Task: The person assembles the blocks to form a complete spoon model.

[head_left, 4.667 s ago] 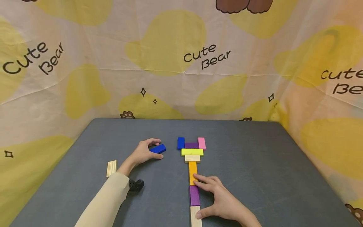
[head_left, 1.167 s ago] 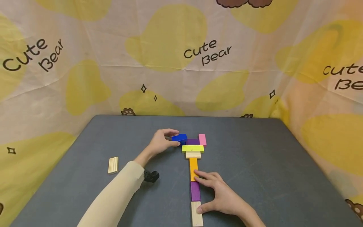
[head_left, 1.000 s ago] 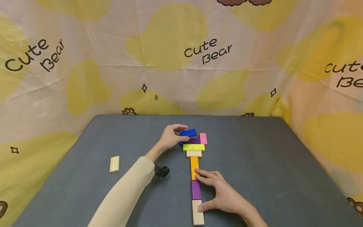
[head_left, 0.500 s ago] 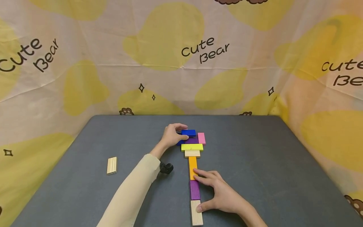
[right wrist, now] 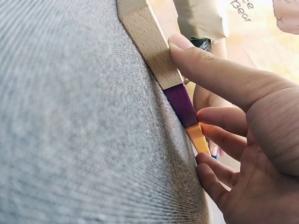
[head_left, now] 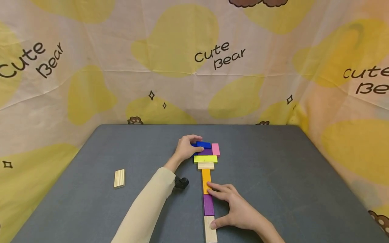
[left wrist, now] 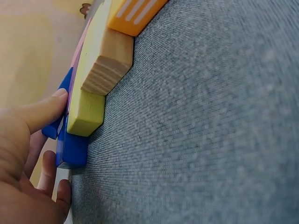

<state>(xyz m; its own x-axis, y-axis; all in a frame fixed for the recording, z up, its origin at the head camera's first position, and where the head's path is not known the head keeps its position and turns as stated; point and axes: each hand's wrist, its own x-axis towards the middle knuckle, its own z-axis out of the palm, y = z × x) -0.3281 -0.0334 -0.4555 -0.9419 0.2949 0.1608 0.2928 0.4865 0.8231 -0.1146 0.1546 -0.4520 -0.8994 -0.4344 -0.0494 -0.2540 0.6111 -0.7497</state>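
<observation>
My left hand (head_left: 183, 148) pinches a blue wooden block (head_left: 204, 145) between thumb and fingers, at the far end of a block figure. That block sits slightly tilted over a dark purple block (head_left: 205, 152), beside a pink block (head_left: 215, 149). Another blue block (left wrist: 74, 148) lies right under the left fingers in the left wrist view. Nearer come a yellow-green block (head_left: 205, 159) and a striped wood block (head_left: 206, 165). My right hand (head_left: 235, 207) rests along the stem, fingertips on the orange block (head_left: 206, 179), thumb on the plain wood block (head_left: 209, 233), spanning a purple block (head_left: 208, 204).
A loose striped wood block (head_left: 119, 179) lies on the dark grey table (head_left: 288, 189), off to the left. Under the left wrist is a black strapped device (head_left: 181, 183). A patterned cloth (head_left: 170, 47) hangs behind the table.
My left hand has carried the blue block rightward from beside the figure to its far end; lately it has come slightly lower and the block has tilted. The right hand keeps its place.
</observation>
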